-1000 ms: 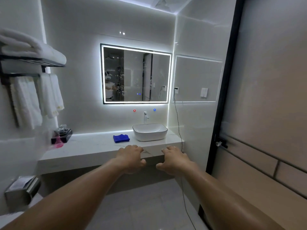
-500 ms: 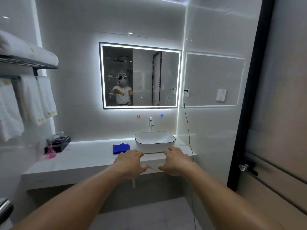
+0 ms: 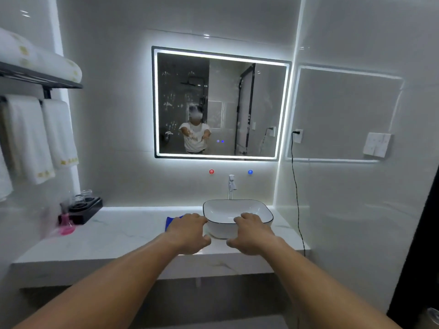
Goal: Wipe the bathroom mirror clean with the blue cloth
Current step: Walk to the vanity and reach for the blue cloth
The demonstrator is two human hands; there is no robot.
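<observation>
A lit rectangular mirror (image 3: 247, 96) hangs on the back wall, with white smears on its left half. The blue cloth (image 3: 172, 221) lies folded on the white counter (image 3: 123, 236), just left of the basin; my left hand hides most of it. My left hand (image 3: 188, 233) hovers in front of the cloth, fingers loosely curled, holding nothing. My right hand (image 3: 253, 235) is stretched out in front of the basin, fingers loosely curled and empty.
A white basin (image 3: 237, 211) with a tap (image 3: 231, 185) behind it stands on the counter's right. A pink bottle (image 3: 66, 224) and a black tray of glasses (image 3: 83, 207) sit at the counter's left end. White towels (image 3: 40, 136) hang at left. A black cable (image 3: 295, 191) runs down the right wall.
I have come closer to the counter; the mirror and basin look larger. Both hands now reach over the counter's front, and my left hand covers most of the cloth.
</observation>
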